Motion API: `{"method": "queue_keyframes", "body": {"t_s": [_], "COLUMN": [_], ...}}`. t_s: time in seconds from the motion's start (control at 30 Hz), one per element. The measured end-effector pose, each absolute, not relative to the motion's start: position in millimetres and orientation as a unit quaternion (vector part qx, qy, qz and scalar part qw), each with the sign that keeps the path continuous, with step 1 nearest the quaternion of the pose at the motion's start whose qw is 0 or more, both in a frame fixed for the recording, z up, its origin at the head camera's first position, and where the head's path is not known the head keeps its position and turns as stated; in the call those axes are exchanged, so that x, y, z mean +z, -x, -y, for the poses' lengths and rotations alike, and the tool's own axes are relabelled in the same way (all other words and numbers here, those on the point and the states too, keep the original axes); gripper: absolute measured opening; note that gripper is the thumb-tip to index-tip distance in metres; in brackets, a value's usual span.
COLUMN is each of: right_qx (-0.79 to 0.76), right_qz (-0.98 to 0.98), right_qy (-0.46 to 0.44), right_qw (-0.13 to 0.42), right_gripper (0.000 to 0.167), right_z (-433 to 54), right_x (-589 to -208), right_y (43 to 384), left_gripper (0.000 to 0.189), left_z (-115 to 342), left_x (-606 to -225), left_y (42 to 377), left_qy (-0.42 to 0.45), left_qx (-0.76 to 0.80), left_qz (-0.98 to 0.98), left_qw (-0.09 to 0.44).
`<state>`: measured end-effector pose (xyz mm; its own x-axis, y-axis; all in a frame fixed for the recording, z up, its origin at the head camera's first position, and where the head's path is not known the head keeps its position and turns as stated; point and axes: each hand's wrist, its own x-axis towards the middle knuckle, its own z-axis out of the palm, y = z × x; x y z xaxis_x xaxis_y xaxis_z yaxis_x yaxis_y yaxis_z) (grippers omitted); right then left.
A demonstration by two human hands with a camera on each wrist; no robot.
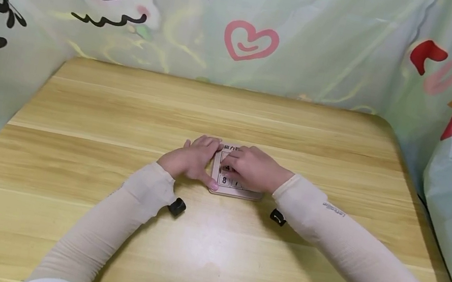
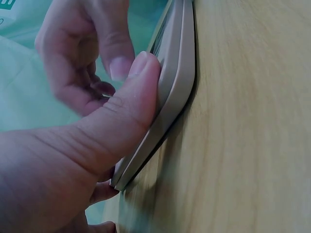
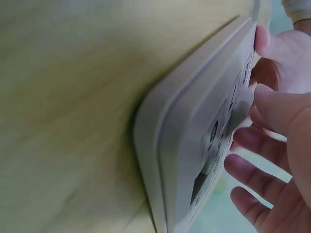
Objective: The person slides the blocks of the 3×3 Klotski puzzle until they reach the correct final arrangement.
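Note:
A pale sliding number puzzle (image 1: 237,193) lies on the wooden table, black digits such as 8 and 7 showing on its square tiles. My left hand (image 1: 192,160) grips it by the left side, the thumb (image 2: 138,90) pressed on the near left corner and the fingers at the far left. Over the tiles is my right hand (image 1: 260,170), thumb and fingers loosely bent and spread, with the thumb tip close to the tile face in the right wrist view. A dark gap among the tiles (image 3: 210,138) shows there. The right hand covers much of the board.
The wooden table (image 1: 123,109) stretches out around the puzzle on every side. A printed cloth (image 1: 323,42) with lettering and a pink heart hangs behind the table and down both sides. Each wrist carries a small black camera (image 1: 177,207) below beige sleeves.

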<state>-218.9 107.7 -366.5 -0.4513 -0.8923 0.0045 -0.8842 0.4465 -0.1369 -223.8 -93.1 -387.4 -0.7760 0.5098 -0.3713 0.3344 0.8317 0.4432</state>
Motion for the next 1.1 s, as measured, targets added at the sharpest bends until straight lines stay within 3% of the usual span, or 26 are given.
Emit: {"method": "queue_keyframes", "body": {"t_s": [0.23, 0.4, 0.53, 0.77, 1.1], "right_qx": [0.031, 0.061, 0.061, 0.029, -0.009], "right_qz": [-0.865, -0.868, -0.867, -0.856, -0.846], "right_qy": [0.496, 0.484, 0.488, 0.516, 0.533], "right_qw": [0.076, 0.097, 0.076, -0.011, 0.0], "right_gripper": [0.047, 0.054, 0.051, 0.038, 0.028], "right_z": [-120.3, -122.9, -124.1, -117.1, -110.4], "right_x": [-362.9, -364.6, -367.8, -371.1, -372.2], "right_y": [203.3, 198.5, 200.0, 210.9, 224.3], "left_gripper": [0.117, 0.116, 0.116, 0.116, 0.117], "left_z": [93.7, 93.7, 93.1, 94.3, 93.4], "left_x": [-386.3, -384.4, -383.7, -383.6, -386.9], "left_y": [224.5, 224.4, 224.2, 223.8, 224.1], "left_qy": [-0.229, -0.227, -0.23, -0.225, -0.233], "left_qx": [0.175, 0.175, 0.178, 0.179, 0.172], "left_qz": [-0.926, -0.926, -0.924, -0.925, -0.924], "left_qw": [0.244, 0.244, 0.246, 0.247, 0.25]}}
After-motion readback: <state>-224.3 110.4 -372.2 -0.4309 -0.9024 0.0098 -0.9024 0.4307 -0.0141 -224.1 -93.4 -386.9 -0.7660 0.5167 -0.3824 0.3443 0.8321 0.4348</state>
